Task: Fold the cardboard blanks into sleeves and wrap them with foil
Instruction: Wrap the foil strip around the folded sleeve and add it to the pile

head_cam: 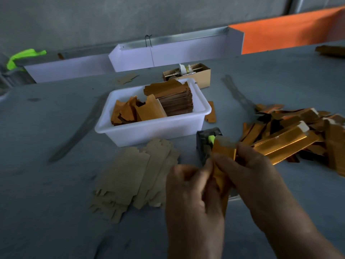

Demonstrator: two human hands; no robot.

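Both hands hold one gold foil sleeve (224,152) above the table, low and right of centre. My left hand (190,191) pinches its lower part, and my right hand (250,169) grips it from the right, fingers curled over it. Much of the sleeve is hidden between the hands. Plain brown cardboard blanks (134,176) lie fanned on the table to the left of my hands. A pile of finished gold sleeves (291,139) lies to the right.
A white plastic tub (149,131) behind the blanks holds stacked gold foil pieces (175,98). A dark tape dispenser (207,143) with a green part stands just behind my hands. Farther back are a small cardboard box (194,73) and white boards (168,55).
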